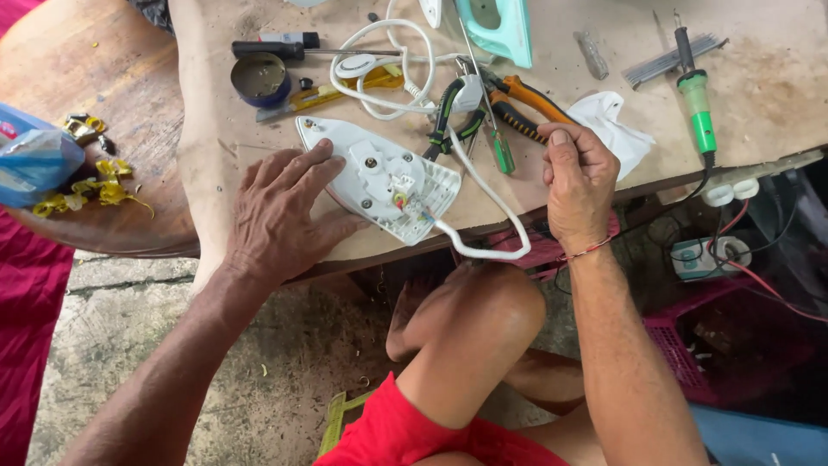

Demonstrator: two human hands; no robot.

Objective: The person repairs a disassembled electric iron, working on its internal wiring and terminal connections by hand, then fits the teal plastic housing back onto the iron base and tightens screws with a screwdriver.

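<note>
My left hand [280, 211] lies flat, fingers spread, on the wide end of a white clothes-iron base [371, 168] that rests on the worn wooden table [776, 78]. A white cord [492, 207] runs out of the base's rear, loops over the table edge and goes back up. My right hand [580, 185] is curled at the table edge, closed over the handle ends of orange-and-black pliers [530, 97]. A green-handled screwdriver [502, 151] lies between the base and that hand.
A teal iron housing [500, 26], a green soldering iron [697, 103], a white cloth [617, 125], a blue round tin [260, 79] and a black-handled screwdriver [267, 50] lie on the table. A power strip [707, 259] sits below right. My knee [483, 319] is under the edge.
</note>
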